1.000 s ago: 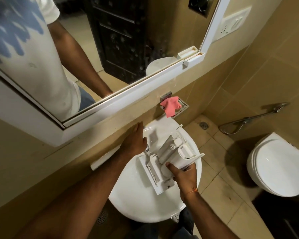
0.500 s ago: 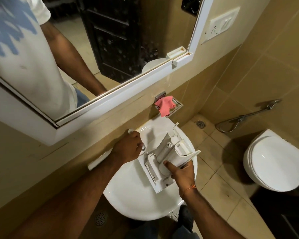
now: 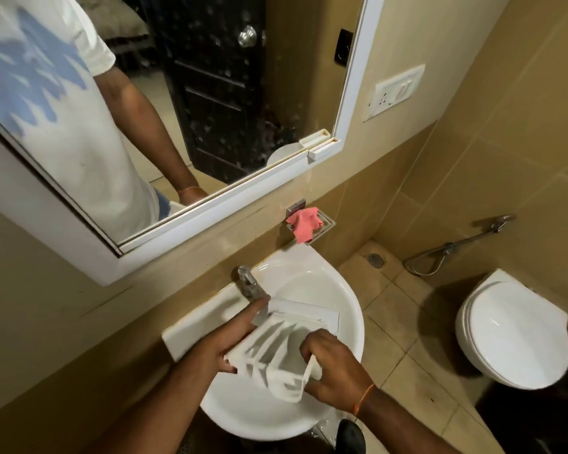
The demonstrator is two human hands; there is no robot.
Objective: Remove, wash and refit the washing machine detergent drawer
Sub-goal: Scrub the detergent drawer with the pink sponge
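The drawer (image 3: 277, 352), basin (image 3: 338, 283) and toilet (image 3: 512, 329) are white, the tap (image 3: 248, 285) silver. A pink cloth (image 3: 304, 222) hangs against beige tiles (image 3: 505, 158). The wrist thread (image 3: 363, 398) looks orange, perhaps.

Domestic bathroom. Indicators: white wall-mounted washbasin (image 3: 348, 290) with chrome tap (image 3: 248, 285), framed mirror (image 3: 354, 93) above, wall-hung toilet (image 3: 512, 332), hand spray hose (image 3: 456, 247), floor drain (image 3: 375, 259), beige tiled walls.

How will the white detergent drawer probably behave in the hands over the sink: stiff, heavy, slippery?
The detergent drawer looks like rigid moulded plastic, so likely stiff and light. Both the left hand and right hand grip it under the tap, so it may be slippery if wet.
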